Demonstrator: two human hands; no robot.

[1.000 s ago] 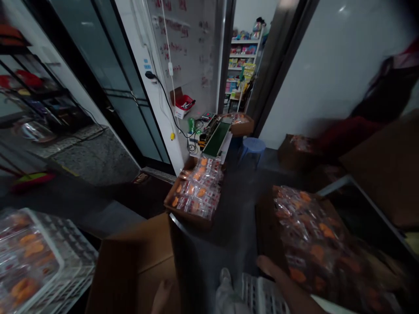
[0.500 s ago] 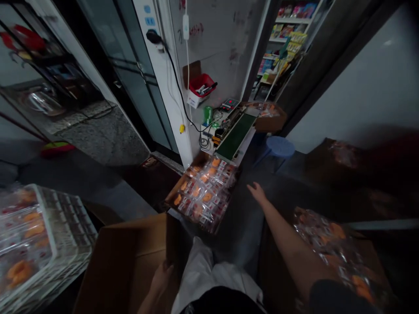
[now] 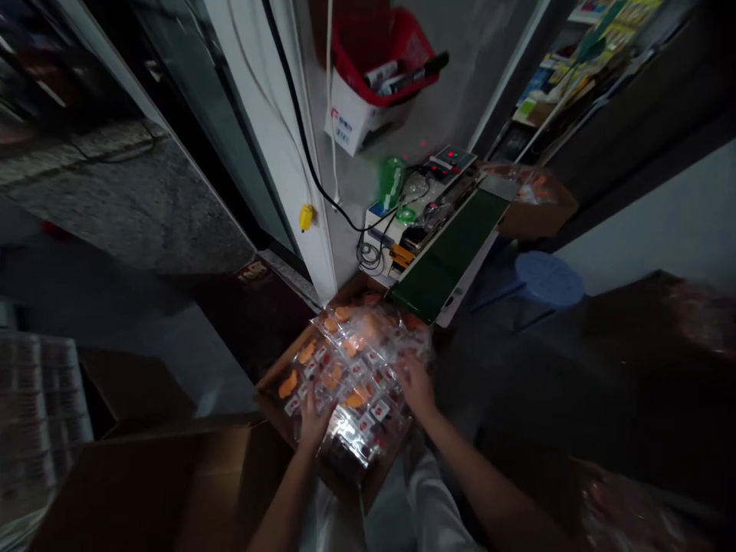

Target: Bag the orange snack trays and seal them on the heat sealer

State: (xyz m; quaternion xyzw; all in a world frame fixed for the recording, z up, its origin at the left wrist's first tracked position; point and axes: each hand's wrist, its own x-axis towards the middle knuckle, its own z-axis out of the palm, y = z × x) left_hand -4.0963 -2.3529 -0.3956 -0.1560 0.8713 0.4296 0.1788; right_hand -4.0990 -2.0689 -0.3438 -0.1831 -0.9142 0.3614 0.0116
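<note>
Head view. The left hand (image 3: 315, 418) rests on the near left part of a layer of clear plastic bags (image 3: 362, 349). Its thumb and index finger stand apart; the hand is partly open, with no visible grip on a bag. The right hand (image 3: 415, 386) lies on the right side of the same layer, fingers extended and loosely spread, likewise with no visible grip.

The bags contain orange items and white-and-red labels. They fill a cardboard box (image 3: 276, 414), whose left wall lies just beyond and to the left of the left hand. Between the hands, toward the wearer, a glossy surface (image 3: 350, 437) reflects light; its identity cannot be determined.

Beyond the right hand, a green conveyor belt (image 3: 454, 253) slopes down to the far edge of the box. A control panel (image 3: 451, 159) with red indicators is located alongside the belt's upper end. Well beyond both hands, a red basket (image 3: 411, 46) contains markers (image 3: 402, 77).

To the far right of the right hand: a blue plastic stool (image 3: 549, 277). To the left of the left hand: an open carton (image 3: 218, 460) and, farther out, a white slatted crate (image 3: 46, 406).
</note>
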